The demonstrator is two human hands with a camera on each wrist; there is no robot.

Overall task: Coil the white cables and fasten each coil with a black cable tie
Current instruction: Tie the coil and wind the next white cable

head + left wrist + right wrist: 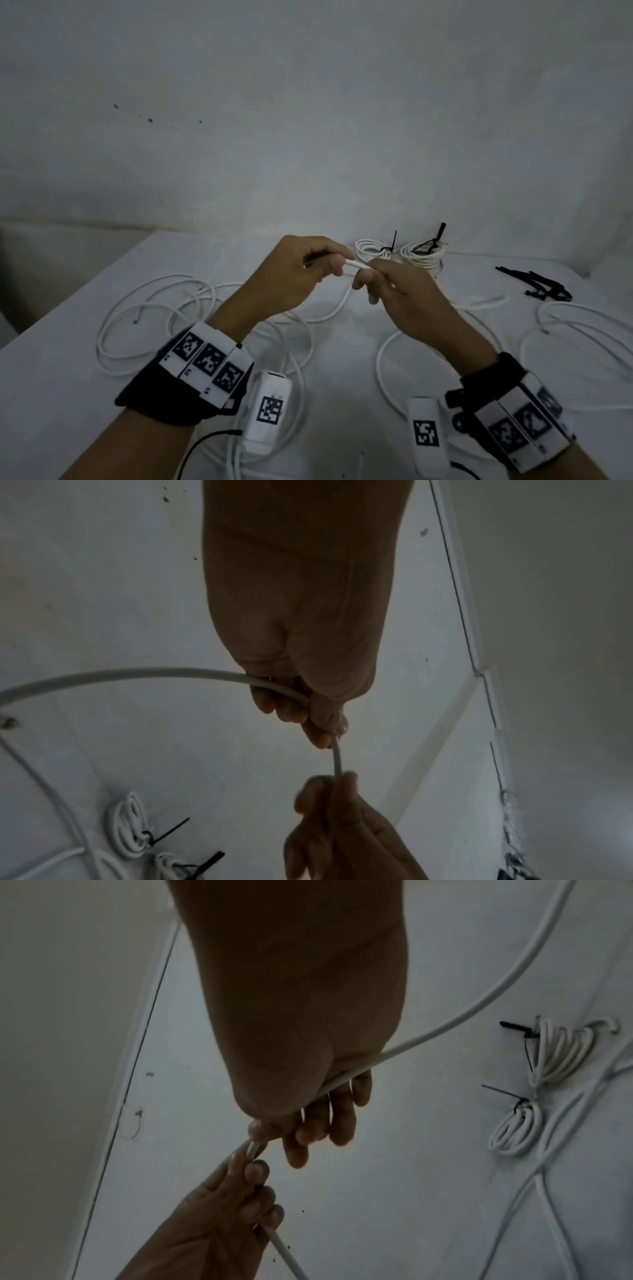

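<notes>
Pinching a smooth, round white plastic cable [354,264] between thumb and curled fingers, the left hand [294,274] and the right hand [397,294] are meeting above the middle of the flat white table [51,329], fingertips nearly touching, with a short straight piece of the cable spanning the gap between them. The cable is trailing from both hands (in long, loose, overlapping loops) down across the tabletop, which is taking up most of the room beneath the wrists. Lying near the far edge, against the matte grey wall [308,102], are two small, tight coils of white cable [400,251], each cinched with a thin black cable tie whose stiff tail is sticking up. A loose bundle of flat black cable ties [537,284] is resting toward the right rear corner, well apart from the hands.
</notes>
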